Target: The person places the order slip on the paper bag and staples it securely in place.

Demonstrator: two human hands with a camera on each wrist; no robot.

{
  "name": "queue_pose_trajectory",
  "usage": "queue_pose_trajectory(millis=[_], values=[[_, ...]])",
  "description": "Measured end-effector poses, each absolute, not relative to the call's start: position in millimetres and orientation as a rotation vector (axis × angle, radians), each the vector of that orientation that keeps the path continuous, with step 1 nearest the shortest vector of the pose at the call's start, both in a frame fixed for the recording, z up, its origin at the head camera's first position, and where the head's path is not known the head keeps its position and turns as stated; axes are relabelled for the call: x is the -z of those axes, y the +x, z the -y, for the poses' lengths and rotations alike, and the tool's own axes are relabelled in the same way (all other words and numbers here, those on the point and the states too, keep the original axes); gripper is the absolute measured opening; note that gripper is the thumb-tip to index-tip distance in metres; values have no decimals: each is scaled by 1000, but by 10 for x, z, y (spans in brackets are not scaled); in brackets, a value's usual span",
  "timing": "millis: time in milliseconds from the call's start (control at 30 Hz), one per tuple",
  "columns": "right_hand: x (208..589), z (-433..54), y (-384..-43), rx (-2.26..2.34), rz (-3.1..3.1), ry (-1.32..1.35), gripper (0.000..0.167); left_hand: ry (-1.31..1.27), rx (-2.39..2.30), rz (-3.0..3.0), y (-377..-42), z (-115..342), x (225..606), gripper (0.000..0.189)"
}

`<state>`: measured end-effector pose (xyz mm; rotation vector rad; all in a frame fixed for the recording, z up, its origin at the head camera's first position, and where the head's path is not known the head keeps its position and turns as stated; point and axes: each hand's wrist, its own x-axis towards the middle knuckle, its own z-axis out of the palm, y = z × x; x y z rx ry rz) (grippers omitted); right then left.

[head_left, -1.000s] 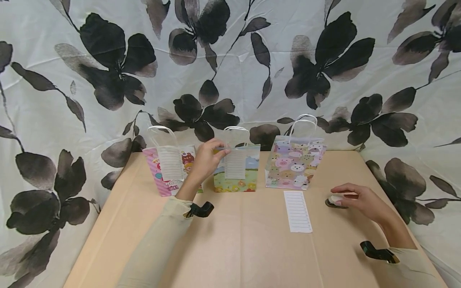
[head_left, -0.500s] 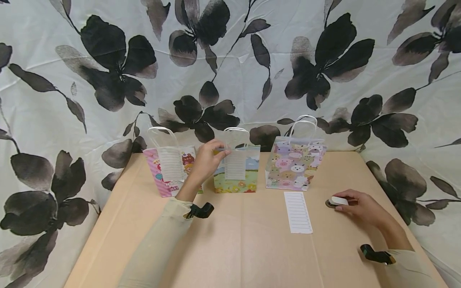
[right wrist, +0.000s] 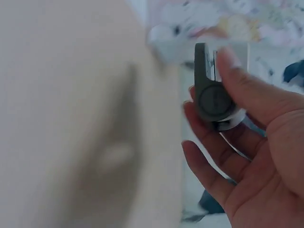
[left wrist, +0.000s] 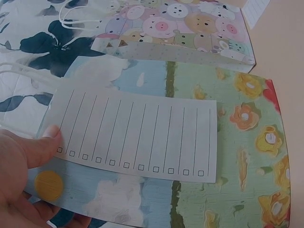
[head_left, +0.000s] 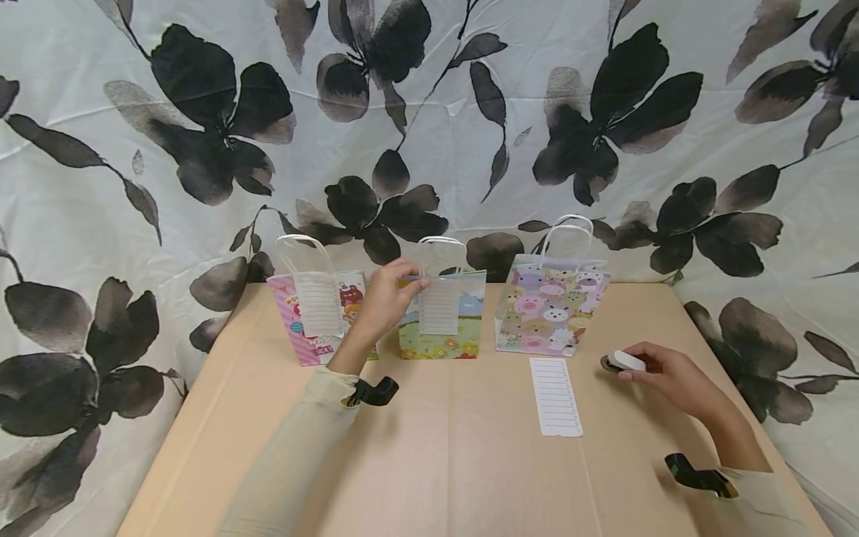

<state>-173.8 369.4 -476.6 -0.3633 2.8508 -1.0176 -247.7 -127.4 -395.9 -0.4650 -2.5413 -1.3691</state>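
Pinching the top of a lined checklist slip (head_left: 438, 309) with my left hand (head_left: 389, 294), I hold it against the front of the meadow-print paper gift bag (head_left: 439, 347), the middle one of three. My left thumb lies over the edge of the slip nearest the white handles (head_left: 440, 239), and my other fingers go behind the bag's rim, so paper and bag are gripped together. Seen from my left wrist, the slip shows ruled lines, each with a small square box at one end, and a yellow disc (left wrist: 49, 185) shows on the blue sky just beside my thumb.

My right hand (head_left: 679, 377) is grasping a small white-and-grey stapler (head_left: 627, 361) between thumb and fingers, off to the right and above the table (head_left: 470, 455), well apart from the meadow-print bag. Its dark end faces left, toward the bags, and my little finger is apart from it.

To the left of the middle bag stands a pink cartoon-bear gift bag (head_left: 286, 307) with another lined slip (head_left: 319, 306) on its front, my left arm (head_left: 288, 462) hiding part of the bag. To the right stands an animal-face gift bag (head_left: 550, 309), its handles raised. A loose checklist slip (head_left: 556, 399) lies flat on the table just in front of it. A white cloth with dark flowers (head_left: 490, 156) hangs behind the table, and a black wrist camera (head_left: 377, 391) sits at each cuff
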Motion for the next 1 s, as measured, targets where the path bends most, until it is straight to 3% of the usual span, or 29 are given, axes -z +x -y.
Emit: queue_pose_trajectory(millis=[367, 833, 1000], values=[[4379, -3357, -1826, 1404, -2580, -592, 24, -451, 1379, 2550, -2469, 1280, 3949, 10], [3910, -2932, -1931, 1600, -2422, -721, 29, -450, 1381, 2573, -2473, 1262, 3930, 11], [3692, -2718, -1962, 1540, -2441, -746, 39, -445, 1376, 2571, -2472, 1267, 3938, 11]])
